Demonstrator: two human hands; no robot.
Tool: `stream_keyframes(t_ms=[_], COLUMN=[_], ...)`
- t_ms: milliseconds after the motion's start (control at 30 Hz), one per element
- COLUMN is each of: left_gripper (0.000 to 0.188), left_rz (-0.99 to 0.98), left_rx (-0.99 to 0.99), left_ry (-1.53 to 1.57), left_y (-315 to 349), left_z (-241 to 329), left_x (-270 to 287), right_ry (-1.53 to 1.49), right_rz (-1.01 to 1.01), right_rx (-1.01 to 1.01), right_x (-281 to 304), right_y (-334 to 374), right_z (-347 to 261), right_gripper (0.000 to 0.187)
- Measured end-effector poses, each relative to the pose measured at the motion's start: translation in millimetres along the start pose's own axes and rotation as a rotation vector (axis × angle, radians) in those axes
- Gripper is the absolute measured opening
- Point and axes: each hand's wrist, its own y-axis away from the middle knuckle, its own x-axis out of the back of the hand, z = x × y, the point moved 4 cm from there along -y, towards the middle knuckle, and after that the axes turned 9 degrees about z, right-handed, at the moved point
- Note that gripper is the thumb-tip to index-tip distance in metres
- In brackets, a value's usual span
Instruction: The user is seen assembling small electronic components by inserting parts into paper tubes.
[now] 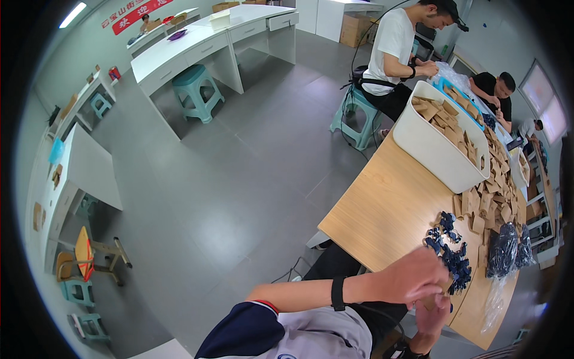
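Note:
My left hand (414,276), with a black band round its wrist, reaches in over the near end of the wooden table (382,206). Its fingers are curled and closed. Just below it my right hand (431,312) is also closed, its fingertips brought up close to those of the left. Whatever lies between the fingertips is too small and covered to make out. Beside both hands, on the tabletop, a loose pile of small dark blue items (457,266) is spread; their kind is unclear.
A white bin (439,146) of small brown paper packets stands farther along the table. Many more loose packets (493,191) lie beside it, near dark items in clear plastic bags (502,251). One person (394,48) sits beyond the bin, another (499,99) across. Teal stools (194,93) stand about.

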Motion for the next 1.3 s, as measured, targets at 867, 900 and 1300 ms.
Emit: stream_keyframes(t_ms=[867, 900, 1300], left_gripper=[0.062, 0.066, 0.038], left_rz=[-0.054, 0.006, 0.052], left_rx=[1.03, 0.976, -0.012], left_ry=[1.198, 1.105, -0.346], left_y=[60.8, 65.6, 24.4], left_z=[-25.8, -29.5, 6.5], left_x=[-60.1, -68.6, -28.6], right_ry=[1.077, 1.094, 0.151], right_rz=[-0.35, -0.378, 0.186], right_rx=[0.187, 0.18, 0.041], right_x=[-19.3, -15.2, 49.0], right_y=[-0.1, 1.1, 1.2], right_z=[-12.1, -9.4, 34.5], right_gripper=[0.024, 0.023, 0.046])
